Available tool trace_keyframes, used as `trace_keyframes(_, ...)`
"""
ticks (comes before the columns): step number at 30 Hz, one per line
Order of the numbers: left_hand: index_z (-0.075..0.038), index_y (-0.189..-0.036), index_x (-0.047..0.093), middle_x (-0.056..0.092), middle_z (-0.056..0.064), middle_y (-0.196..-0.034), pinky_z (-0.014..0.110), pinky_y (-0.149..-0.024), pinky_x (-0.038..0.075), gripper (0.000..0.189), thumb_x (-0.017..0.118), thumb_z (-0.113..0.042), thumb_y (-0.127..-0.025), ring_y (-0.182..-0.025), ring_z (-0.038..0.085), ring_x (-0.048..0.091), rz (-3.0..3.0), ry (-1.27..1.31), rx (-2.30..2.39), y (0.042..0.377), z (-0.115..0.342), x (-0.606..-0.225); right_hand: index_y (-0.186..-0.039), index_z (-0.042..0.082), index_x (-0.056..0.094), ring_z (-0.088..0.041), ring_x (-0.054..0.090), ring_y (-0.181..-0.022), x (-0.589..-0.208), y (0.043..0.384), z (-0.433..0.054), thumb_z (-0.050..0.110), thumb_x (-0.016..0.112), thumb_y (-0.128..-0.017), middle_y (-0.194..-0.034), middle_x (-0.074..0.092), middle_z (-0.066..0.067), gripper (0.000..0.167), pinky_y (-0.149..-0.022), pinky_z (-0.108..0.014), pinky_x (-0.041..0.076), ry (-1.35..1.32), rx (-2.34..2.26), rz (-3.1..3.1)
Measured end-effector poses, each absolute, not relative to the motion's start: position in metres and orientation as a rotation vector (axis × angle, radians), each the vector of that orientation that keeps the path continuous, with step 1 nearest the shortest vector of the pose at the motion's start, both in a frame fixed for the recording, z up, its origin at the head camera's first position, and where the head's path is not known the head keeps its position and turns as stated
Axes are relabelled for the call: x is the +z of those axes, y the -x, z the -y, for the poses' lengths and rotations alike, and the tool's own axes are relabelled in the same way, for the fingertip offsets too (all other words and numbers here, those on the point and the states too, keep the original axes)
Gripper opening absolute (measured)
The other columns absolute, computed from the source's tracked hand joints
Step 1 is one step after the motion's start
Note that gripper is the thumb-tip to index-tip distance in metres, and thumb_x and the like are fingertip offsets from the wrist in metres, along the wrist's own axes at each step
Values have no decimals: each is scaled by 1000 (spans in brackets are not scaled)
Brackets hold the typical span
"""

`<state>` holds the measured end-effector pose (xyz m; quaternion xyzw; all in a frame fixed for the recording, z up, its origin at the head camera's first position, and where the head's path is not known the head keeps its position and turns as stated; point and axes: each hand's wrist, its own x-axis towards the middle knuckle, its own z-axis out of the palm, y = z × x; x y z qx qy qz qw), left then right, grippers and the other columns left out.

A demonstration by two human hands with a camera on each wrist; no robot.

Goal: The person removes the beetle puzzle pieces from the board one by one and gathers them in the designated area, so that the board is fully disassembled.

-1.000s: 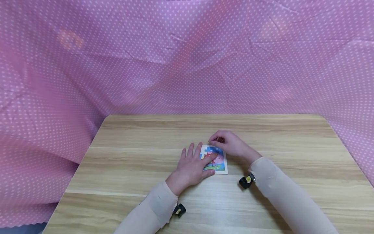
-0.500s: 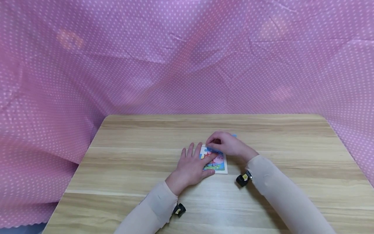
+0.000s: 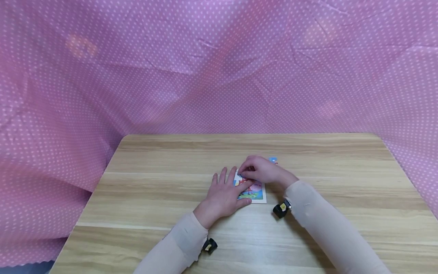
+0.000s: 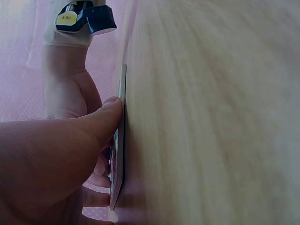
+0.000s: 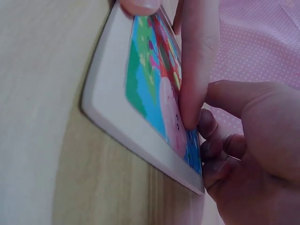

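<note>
A small jigsaw board [image 3: 264, 196] with a white border and a colourful cartoon pig picture [image 5: 171, 117] lies flat on the table. My left hand [image 3: 224, 196] is spread over its left side, fingers straight. Its index finger [image 5: 199, 61] rests on the picture and its thumb [image 4: 110, 112] on the near border. At the board's far left corner, my right hand [image 3: 261, 169] pinches a small blue puzzle piece [image 3: 241, 176] between thumb and forefinger. That piece is mostly hidden by the fingers. In the right wrist view, the curled right fingers touch the board's far edge.
Another blue puzzle piece [image 3: 273, 160] lies on the table beyond my right hand, partly covered by it. The wooden table [image 3: 154, 198] ends at a pink dotted curtain [image 3: 219, 76] behind. Black wrist cameras [image 3: 280, 210] hang below both sleeves.
My right hand has shifted left and slightly nearer along the board's far edge, towards its left corner. This uncovers the loose piece behind it. The left hand and the board stay put.
</note>
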<state>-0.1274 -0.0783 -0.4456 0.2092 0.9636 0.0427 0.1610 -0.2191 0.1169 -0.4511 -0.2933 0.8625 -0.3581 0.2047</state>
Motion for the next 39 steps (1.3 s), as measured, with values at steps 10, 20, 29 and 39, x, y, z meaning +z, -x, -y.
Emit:
trace_keyframes(10,-49,-166,36,16,16,-182,72,-129,22,63,50,-66,-107,-166,50,15,-2745,-599,136,129,79,-446,-117,13,79,-16,58,-98,-451,220,-114,14,65,-108,-110,67,-3,17,-88,-32,49,798,-970,-2398)
trace_keyframes(20,-49,-166,37,15,16,-182,73,-128,22,63,50,-67,-107,-166,50,15,-2739,-603,136,129,79,-445,-117,13,77,-18,60,-106,-450,219,-114,13,64,-108,-119,67,-5,17,-96,-37,50,742,-1003,-2375)
trace_keyframes(29,-48,-166,38,16,16,-181,72,-129,22,63,49,-67,-107,-166,50,16,-2739,-607,146,130,80,-444,-117,13,76,-18,59,-103,-448,218,-114,12,63,-108,-117,67,-5,16,-93,-35,49,734,-1042,-2362)
trace_keyframes(39,-49,-166,37,16,16,-182,72,-129,22,63,50,-67,-107,-166,50,15,-2735,-603,151,131,81,-444,-120,16,76,-18,62,-102,-450,220,-115,16,64,-108,-112,71,-1,17,-95,-36,50,630,-1092,-2316)
